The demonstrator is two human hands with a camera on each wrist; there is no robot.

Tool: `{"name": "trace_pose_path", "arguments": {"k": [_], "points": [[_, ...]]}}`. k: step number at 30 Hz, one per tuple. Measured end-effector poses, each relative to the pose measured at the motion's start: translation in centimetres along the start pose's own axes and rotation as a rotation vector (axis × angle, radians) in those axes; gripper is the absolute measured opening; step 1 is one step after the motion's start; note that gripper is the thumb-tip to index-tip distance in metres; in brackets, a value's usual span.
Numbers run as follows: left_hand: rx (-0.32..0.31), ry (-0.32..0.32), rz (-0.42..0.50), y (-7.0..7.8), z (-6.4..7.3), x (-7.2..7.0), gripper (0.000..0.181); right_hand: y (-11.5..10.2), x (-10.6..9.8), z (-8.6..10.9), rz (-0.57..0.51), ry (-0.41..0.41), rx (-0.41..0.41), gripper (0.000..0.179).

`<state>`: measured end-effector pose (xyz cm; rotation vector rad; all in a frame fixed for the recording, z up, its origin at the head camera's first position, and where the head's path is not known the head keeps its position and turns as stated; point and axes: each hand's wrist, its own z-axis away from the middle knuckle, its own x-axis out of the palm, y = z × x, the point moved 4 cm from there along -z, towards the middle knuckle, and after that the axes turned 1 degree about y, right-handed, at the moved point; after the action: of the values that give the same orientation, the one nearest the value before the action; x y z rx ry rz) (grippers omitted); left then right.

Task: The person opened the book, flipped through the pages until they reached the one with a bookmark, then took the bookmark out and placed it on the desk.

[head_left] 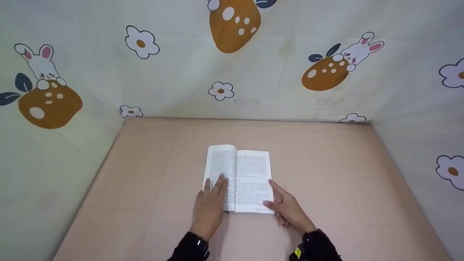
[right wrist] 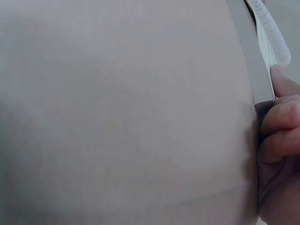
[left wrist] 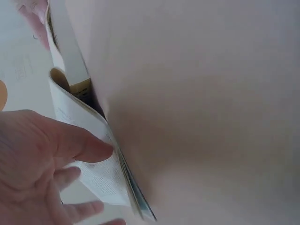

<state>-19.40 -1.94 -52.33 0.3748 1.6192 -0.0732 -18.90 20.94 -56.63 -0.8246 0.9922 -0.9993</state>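
An open book with printed pages lies on the table in the middle of the head view. My left hand rests on its left page, fingers spread and straight. In the left wrist view, the thumb of that hand lies across the page close to the book's outer edge, and the left pages bow up near the spine. My right hand pinches the lower right edge, thumb on top of the page. Curled fingers of the right hand sit at the corner of the page block in the right wrist view.
The table has a pinkish-beige covering. A pale cloth printed with rabbits, fruit and flowers stands along its back and both sides. Dark cuffs with devices are on both wrists.
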Motion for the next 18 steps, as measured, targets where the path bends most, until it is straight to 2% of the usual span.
{"name": "trace_pose_path", "arguments": {"k": [3, 6, 14, 18], "points": [[0.065, 0.003, 0.020, 0.53, -0.08, 0.40, 0.079, 0.23, -0.10, 0.08, -0.011, 0.000, 0.001, 0.084], [0.078, -0.010, 0.068, 0.68, -0.12, 0.54, 0.078, 0.12, -0.02, 0.04, -0.028, -0.005, 0.005, 0.085], [-0.015, -0.068, 0.207, 0.94, -0.80, 0.25, 0.054, -0.16, -0.01, -0.02, -0.029, -0.019, 0.002, 0.084], [-0.062, -0.092, 0.230, 1.11, -0.92, 0.19, 0.048, -0.04, 0.00, -0.03, -0.007, -0.014, 0.016, 0.081]]}}
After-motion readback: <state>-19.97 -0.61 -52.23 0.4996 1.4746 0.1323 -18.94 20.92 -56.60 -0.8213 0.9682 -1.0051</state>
